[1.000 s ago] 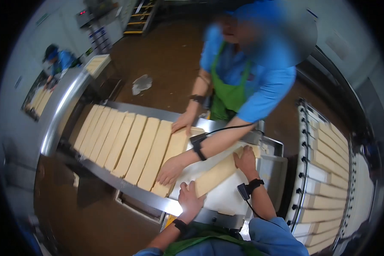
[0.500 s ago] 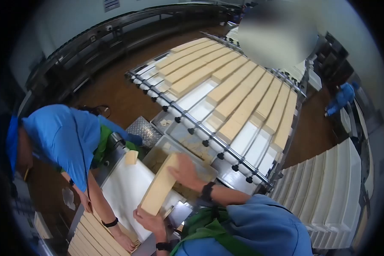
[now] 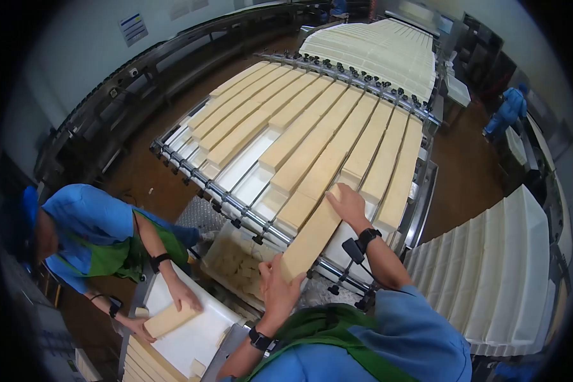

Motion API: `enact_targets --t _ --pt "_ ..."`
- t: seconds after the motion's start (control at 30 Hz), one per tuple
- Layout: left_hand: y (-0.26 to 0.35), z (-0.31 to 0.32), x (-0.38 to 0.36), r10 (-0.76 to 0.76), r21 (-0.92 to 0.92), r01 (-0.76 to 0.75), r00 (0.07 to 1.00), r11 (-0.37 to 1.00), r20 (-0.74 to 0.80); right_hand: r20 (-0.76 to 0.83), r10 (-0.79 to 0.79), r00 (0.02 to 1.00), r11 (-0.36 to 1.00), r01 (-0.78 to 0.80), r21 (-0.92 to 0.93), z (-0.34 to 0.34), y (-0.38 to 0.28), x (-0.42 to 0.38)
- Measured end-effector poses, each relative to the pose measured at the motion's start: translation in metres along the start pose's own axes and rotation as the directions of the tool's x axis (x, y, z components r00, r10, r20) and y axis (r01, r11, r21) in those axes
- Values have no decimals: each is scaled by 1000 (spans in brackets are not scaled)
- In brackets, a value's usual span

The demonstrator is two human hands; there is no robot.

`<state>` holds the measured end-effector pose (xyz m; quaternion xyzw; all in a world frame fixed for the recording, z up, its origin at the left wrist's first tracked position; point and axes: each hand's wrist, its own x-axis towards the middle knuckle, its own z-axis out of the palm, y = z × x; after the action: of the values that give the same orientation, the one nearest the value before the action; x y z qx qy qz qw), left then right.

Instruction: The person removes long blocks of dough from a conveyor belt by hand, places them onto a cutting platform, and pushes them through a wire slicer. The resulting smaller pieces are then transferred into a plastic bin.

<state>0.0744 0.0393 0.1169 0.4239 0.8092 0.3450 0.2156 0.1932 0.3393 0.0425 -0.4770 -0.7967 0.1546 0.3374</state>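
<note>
Item, one long pale-yellow block point(image 3: 311, 245): my left hand point(image 3: 279, 290) is pinching its near end with bent fingers, the undersides lost to view, while my right hand point(image 3: 349, 205) is gripping the far end from above, the far-side fingertips not fully showing. The block is slanting across the front rail point(image 3: 251, 214) of a roller-edged rack point(image 3: 254, 156), its far end lying among rows of similar blocks, its underside and any contact with the rail staying hidden. Also listed: a scrap bin point(image 3: 214, 278), partly masked by my left hand, and a co-worker point(image 3: 95, 223), dim-edged at left, handling a shorter block point(image 3: 170, 320).
</note>
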Motion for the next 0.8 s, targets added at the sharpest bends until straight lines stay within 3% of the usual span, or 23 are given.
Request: enact_targets --t 0.07,0.2,0.4,0.47,0.5,0.6,0.7,0.77,0.8 --pt "8 4 13 -1 13 1 1000 1000 30 377 66 924 954 53 -295 -2 5 16" --pt "18 -1 31 -48 107 35 992 994 118 371 60 927 936 77 -343 7 12 20" --pt "19 1 32 -17 88 6 993 996 120 261 93 961 944 -1 -330 2 4 11" --pt "21 11 41 -18 49 12 992 999 124 -59 -156 986 906 119 -406 2 4 0" --pt "21 18 46 -14 6 13 992 1000 122 -57 -153 987 905 116 -409 -2 0 -6" --pt "15 43 61 104 1 -104 994 995 19 -45 -79 996 932 58 -359 -13 -15 -27" --pt "19 46 61 40 -32 -38 997 999 70 44 -107 993 970 114 -217 -13 -18 -58" --pt "13 47 60 108 -61 -105 993 993 47 136 -206 969 966 178 190 -9 -19 -82" --pt "9 46 60 173 -86 -170 985 982 24 130 -208 970 965 181 191 -9 -23 -94"
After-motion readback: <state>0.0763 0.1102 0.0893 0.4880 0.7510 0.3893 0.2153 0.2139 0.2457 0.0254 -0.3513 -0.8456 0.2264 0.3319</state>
